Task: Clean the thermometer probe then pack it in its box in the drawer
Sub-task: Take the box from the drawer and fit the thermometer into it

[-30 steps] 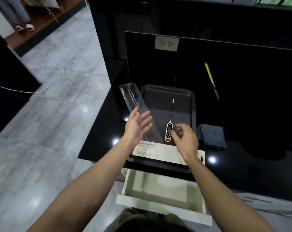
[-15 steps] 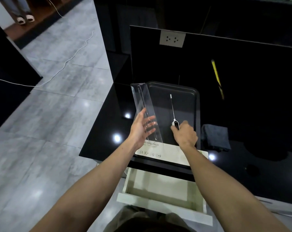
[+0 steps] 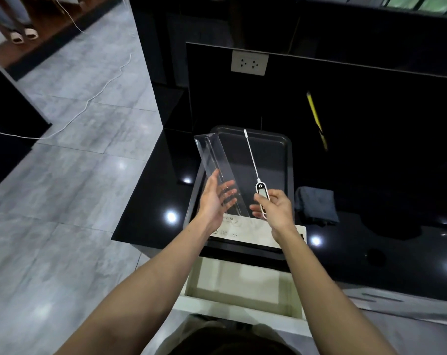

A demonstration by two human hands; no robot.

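My right hand (image 3: 275,210) grips the white thermometer (image 3: 262,193) by its handle, lifted above the dark baking tray (image 3: 281,160). Its thin metal probe (image 3: 252,156) points away from me. My left hand (image 3: 216,199) holds a long clear plastic insert (image 3: 214,157) upright-tilted, just left of the thermometer. The white cardboard box (image 3: 245,230) lies flat on the counter's front edge under both hands. Below it the white drawer (image 3: 240,285) stands pulled out with nothing visible inside.
A folded dark grey cloth (image 3: 316,204) lies on the glossy black counter (image 3: 371,242) right of the tray. A yellow pencil-like stick (image 3: 316,119) leans against the black back panel, under a wall socket (image 3: 248,63). Grey tiled floor with a white cable (image 3: 89,101) lies to the left.
My right hand closed on the thermometer's handle and lifted it off the tray. My left hand brought the clear insert nearer to it.
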